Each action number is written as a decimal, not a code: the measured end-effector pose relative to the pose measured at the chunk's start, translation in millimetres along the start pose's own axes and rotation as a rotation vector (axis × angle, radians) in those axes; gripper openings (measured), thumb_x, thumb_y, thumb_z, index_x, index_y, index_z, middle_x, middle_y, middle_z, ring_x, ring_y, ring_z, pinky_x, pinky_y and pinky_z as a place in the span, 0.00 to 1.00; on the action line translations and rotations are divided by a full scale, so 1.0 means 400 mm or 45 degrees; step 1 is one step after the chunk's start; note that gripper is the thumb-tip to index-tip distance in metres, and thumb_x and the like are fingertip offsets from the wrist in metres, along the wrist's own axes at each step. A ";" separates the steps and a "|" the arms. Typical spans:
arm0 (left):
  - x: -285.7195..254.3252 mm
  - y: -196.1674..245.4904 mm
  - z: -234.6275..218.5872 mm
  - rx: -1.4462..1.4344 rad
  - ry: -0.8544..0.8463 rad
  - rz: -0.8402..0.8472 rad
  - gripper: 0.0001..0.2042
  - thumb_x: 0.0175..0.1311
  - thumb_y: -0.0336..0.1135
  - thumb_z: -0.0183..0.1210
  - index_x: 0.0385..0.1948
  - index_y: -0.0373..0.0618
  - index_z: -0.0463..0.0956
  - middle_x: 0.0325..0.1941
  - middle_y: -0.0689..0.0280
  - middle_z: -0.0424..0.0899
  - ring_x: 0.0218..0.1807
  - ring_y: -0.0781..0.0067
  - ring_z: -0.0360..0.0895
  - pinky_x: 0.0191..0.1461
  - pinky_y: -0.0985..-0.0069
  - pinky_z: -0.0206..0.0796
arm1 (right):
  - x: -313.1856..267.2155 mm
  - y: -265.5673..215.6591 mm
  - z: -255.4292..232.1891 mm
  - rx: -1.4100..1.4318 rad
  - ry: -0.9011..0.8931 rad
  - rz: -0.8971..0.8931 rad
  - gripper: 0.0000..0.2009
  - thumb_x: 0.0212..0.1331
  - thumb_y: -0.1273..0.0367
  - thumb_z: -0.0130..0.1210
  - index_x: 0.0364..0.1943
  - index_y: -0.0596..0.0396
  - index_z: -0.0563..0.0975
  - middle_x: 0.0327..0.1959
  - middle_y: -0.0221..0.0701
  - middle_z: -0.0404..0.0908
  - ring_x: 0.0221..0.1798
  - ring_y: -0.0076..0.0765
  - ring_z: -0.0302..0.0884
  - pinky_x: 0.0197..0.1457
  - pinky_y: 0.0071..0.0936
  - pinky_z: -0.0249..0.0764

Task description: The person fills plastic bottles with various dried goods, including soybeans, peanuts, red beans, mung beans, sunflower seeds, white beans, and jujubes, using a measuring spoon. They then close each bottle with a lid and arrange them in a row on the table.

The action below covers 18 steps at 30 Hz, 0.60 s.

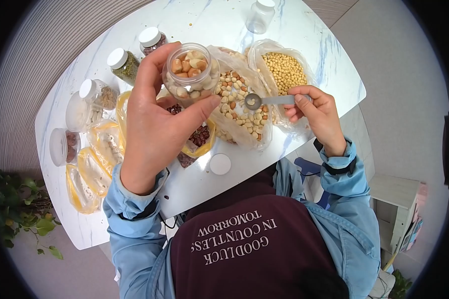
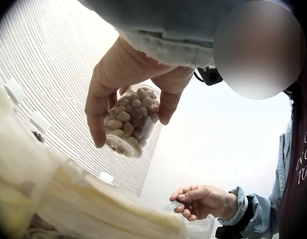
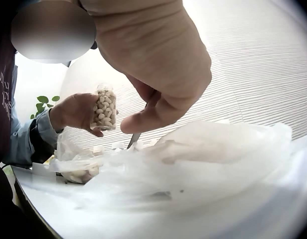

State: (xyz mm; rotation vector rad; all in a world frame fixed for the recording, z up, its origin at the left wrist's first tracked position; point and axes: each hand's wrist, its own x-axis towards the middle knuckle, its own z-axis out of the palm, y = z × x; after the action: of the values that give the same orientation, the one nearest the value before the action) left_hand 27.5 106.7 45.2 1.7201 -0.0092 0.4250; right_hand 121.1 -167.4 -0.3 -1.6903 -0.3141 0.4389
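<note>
My left hand [image 1: 154, 127] grips a clear, lidless jar [image 1: 190, 74] of pale and reddish-brown peanuts, raised over the table. In the left wrist view the jar [image 2: 131, 119] sits tilted between thumb and fingers, nuts nearly filling it. The right hand [image 1: 320, 110] pinches the flat handle of a small metal measuring spoon [image 1: 253, 101], whose bowl has a few pale bits in it. Under the spoon, a clear plastic bag [image 1: 237, 112] lies open with more peanuts. From the right wrist, the bag's plastic [image 3: 203, 149] covers much of the lower view.
Beside the peanuts is a bag of yellow soybeans [image 1: 284, 70]; a bag of dark red beans [image 1: 200, 135] is partly behind the left hand. White-capped jars [image 1: 123, 65] and yellow-edged bags [image 1: 95, 172] line the left side. A white lid [image 1: 220, 164] lies near the front edge.
</note>
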 end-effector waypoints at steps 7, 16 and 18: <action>-0.001 0.001 0.000 0.002 0.005 0.001 0.32 0.49 0.25 0.67 0.58 0.41 0.61 0.51 0.60 0.75 0.50 0.72 0.77 0.46 0.76 0.76 | -0.003 -0.025 -0.021 0.183 -0.008 0.058 0.10 0.66 0.73 0.47 0.46 0.64 0.75 0.32 0.39 0.83 0.28 0.25 0.82 0.31 0.18 0.79; -0.001 0.007 0.002 -0.004 -0.001 -0.005 0.32 0.48 0.25 0.67 0.58 0.40 0.61 0.51 0.59 0.75 0.50 0.72 0.77 0.46 0.76 0.76 | 0.002 -0.011 -0.123 0.193 0.270 -0.059 0.11 0.67 0.73 0.44 0.47 0.63 0.75 0.32 0.41 0.84 0.28 0.27 0.83 0.32 0.18 0.81; -0.003 0.005 0.003 -0.001 -0.001 -0.008 0.32 0.48 0.25 0.67 0.58 0.40 0.61 0.50 0.59 0.75 0.49 0.72 0.77 0.46 0.76 0.76 | 0.000 -0.005 -0.134 0.195 0.313 -0.055 0.11 0.67 0.72 0.44 0.47 0.63 0.75 0.32 0.41 0.84 0.27 0.27 0.82 0.32 0.18 0.81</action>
State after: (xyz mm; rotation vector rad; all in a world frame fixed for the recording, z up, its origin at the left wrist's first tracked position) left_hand 26.1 104.9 46.5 1.7186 -0.0043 0.4199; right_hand 145.7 -214.5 8.5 -1.5645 -0.1327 0.2136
